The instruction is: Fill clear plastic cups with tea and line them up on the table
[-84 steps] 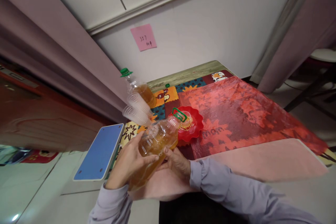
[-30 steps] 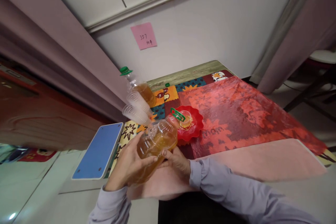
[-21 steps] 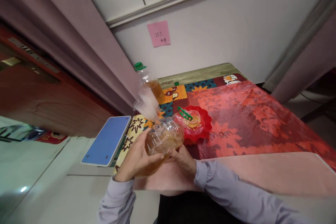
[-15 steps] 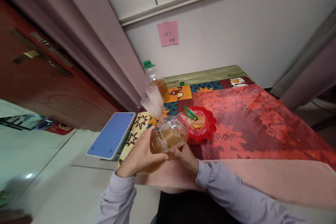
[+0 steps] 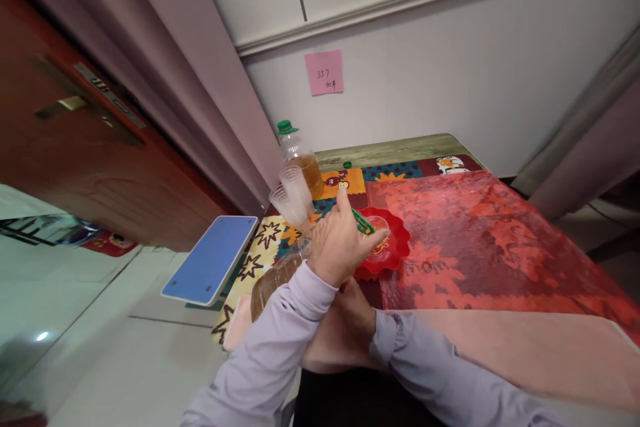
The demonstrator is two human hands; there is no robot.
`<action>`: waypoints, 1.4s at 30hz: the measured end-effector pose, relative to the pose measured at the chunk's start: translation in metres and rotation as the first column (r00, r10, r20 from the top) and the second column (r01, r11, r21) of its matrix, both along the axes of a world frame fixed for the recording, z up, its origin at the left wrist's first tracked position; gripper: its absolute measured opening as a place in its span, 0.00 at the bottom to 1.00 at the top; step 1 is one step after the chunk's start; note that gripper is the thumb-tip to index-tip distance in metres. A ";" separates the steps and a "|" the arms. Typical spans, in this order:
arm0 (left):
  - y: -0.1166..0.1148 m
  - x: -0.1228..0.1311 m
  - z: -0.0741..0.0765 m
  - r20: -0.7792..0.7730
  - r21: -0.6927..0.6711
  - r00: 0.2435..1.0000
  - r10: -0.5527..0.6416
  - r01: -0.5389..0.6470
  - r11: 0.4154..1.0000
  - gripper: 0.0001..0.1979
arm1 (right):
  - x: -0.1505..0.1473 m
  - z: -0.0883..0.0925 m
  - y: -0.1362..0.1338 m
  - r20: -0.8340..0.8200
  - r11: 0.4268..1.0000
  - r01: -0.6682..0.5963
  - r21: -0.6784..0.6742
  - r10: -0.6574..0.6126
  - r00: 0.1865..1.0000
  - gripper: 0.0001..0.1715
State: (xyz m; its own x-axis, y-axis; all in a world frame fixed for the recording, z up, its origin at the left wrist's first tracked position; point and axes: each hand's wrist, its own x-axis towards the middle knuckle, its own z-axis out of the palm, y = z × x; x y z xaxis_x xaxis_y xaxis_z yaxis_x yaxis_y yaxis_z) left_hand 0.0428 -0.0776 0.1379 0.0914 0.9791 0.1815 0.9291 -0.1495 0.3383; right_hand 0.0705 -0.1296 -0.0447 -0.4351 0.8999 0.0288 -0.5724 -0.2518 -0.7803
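In the head view, a pink note (image 5: 324,72) is reading "357"; a red cloth (image 5: 460,227) is showing "mom". Over the counter's (image 5: 400,147) near left corner, a bottle (image 5: 279,277) is slanting toward a red bowl (image 5: 403,248). The left hand (image 5: 336,243) is spreading thumb and forefinger beside a green handle (image 5: 364,222); the right hand (image 5: 357,308) is bending below; their grips are staying hidden.

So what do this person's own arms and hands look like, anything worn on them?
Both arms are in long, pale lavender-grey sleeves: the left sleeve and right sleeve are loose, creased cloth ending in cuffs at the wrists. The left hand and right hand are bare, without gloves. No cables show.
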 end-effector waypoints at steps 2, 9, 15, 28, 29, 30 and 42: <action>0.005 -0.008 0.003 0.068 -0.058 0.998 0.005 -0.001 0.998 0.50 | 0.000 -0.002 -0.001 -0.018 0.999 0.039 -0.006 -0.039 0.999 0.47; 0.028 -0.038 0.006 0.403 -0.216 0.915 -0.024 0.120 0.969 0.32 | 0.001 -0.004 -0.001 -0.086 0.996 0.070 0.048 -0.065 0.994 0.44; 0.017 -0.046 0.001 0.416 -0.168 0.908 -0.051 0.132 0.977 0.42 | 0.001 -0.008 0.000 -0.043 0.996 0.074 0.048 -0.072 0.996 0.43; -0.084 -0.149 -0.078 0.063 0.012 0.997 0.040 -0.041 0.999 0.58 | 0.006 0.010 0.000 -0.037 0.988 0.011 0.155 -0.005 0.999 0.39; -0.084 -0.149 -0.079 0.071 0.024 0.996 0.048 -0.050 0.998 0.56 | 0.006 0.010 0.000 -0.025 0.985 0.018 0.169 -0.014 1.000 0.40; -0.084 -0.149 -0.079 0.085 0.033 0.995 0.058 -0.061 0.998 0.54 | 0.006 0.011 0.001 -0.015 0.984 0.020 0.177 -0.017 1.000 0.41; -0.100 -0.164 -0.081 0.215 0.152 0.973 0.083 -0.117 0.981 0.47 | 0.059 0.040 -0.017 0.501 0.937 -0.164 0.308 -0.013 0.865 0.31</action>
